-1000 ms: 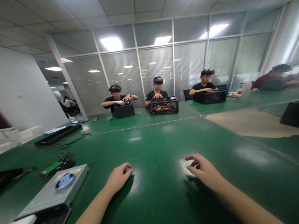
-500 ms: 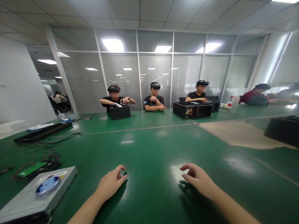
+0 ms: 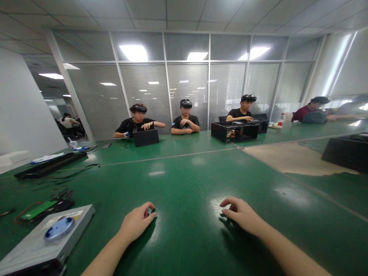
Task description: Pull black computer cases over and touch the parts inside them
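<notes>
My left hand (image 3: 137, 222) rests on the green tabletop (image 3: 179, 239) left of the middle, fingers loosely curled with a gap between thumb and forefinger, holding nothing. Opposite it, my right hand (image 3: 240, 214) hovers or lies low over the table, likewise empty, thumb and forefinger apart. Bare table separates the two hands. Nearest to the left hand is a grey metal box (image 3: 29, 243), perhaps a disc drive, with a round blue dish (image 3: 59, 229) on top. Behind that box lies a green circuit board (image 3: 39, 210) with a reddish wire.
A long black bar-shaped object (image 3: 50, 165) and a cable (image 3: 81, 169) lie at the far left. Three people sit across the table; black computer cases (image 3: 234, 132) and a black box (image 3: 145, 137) stand before them. Another black case (image 3: 350, 155) is at right beside a tan sheet (image 3: 280, 156).
The view has shifted slightly. The person at far left has drawn one arm back and laid the other hand over the black box. My hands stay almost where they were.
</notes>
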Motion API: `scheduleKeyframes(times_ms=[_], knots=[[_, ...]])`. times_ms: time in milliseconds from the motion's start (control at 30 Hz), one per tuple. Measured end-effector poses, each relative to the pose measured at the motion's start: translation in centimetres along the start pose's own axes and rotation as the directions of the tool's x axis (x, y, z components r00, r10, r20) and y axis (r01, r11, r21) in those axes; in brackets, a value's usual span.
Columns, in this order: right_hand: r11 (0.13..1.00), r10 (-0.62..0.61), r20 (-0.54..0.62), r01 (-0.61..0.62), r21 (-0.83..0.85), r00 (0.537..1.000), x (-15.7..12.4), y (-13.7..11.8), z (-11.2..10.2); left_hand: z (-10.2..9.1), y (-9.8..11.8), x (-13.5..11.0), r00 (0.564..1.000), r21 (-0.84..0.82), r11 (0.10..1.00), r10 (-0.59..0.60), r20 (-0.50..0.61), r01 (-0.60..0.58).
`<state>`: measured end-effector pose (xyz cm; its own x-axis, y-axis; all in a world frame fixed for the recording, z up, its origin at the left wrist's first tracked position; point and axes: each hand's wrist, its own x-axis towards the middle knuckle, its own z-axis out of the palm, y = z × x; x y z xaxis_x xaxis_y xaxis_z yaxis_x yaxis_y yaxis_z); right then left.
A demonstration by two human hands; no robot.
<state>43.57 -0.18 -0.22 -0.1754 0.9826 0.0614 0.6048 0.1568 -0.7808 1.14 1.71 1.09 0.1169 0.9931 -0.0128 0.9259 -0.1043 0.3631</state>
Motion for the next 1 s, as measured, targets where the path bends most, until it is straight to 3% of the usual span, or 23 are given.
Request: scheduleKeyframes(times_ms=[1000], knots=[[1.0,0.002,0.075,-0.001,-0.01,0.997,-0.6,-0.33,0.2,0.02,0.64,-0.57,0.999,0.011,1.0,0.0,-0.038,0.001]])
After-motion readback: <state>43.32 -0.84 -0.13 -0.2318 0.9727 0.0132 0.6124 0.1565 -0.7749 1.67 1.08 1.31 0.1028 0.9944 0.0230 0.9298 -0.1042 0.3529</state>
